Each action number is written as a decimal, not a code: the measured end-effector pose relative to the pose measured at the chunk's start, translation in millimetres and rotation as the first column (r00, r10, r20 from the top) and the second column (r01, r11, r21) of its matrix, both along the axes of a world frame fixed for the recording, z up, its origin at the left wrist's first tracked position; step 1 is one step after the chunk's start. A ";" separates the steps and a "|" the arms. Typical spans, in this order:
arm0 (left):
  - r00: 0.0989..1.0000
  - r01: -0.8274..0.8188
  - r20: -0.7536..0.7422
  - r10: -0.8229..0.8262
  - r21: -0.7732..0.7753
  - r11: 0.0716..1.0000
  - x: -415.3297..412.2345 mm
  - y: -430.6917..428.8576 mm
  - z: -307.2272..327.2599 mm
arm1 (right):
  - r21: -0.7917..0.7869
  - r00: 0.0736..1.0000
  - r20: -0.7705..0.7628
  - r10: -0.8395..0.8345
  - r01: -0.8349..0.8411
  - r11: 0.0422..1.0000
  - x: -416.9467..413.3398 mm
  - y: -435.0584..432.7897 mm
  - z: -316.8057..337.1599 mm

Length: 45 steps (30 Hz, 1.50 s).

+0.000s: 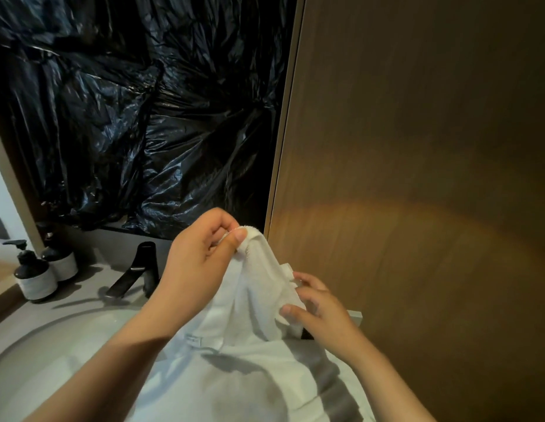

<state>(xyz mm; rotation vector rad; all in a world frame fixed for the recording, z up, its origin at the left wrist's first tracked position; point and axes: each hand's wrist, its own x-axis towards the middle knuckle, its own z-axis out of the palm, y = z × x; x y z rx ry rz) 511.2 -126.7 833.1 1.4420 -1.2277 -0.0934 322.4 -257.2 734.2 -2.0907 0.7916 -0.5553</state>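
A white towel [234,360] hangs over the sink area in front of me, its lower part spread wide. My left hand [198,263] pinches the towel's upper hemmed edge between thumb and fingers, lifting it. My right hand [320,309] grips the towel's right edge lower down, thumb on top of the cloth. A small label shows on the towel near its middle.
A black faucet [137,272] stands behind a round white basin [52,354]. Two dark pump bottles [37,275] sit at the left on the grey counter. Black plastic sheeting [143,117] covers the wall behind. A brown wooden panel [417,178] fills the right.
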 end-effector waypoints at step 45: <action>0.975 -0.029 0.221 0.002 0.117 0.993 -12.0 -21.5 -127.1 | -0.331 0.787 -0.170 -0.593 0.521 0.786 -79.1 -0.5 -33.1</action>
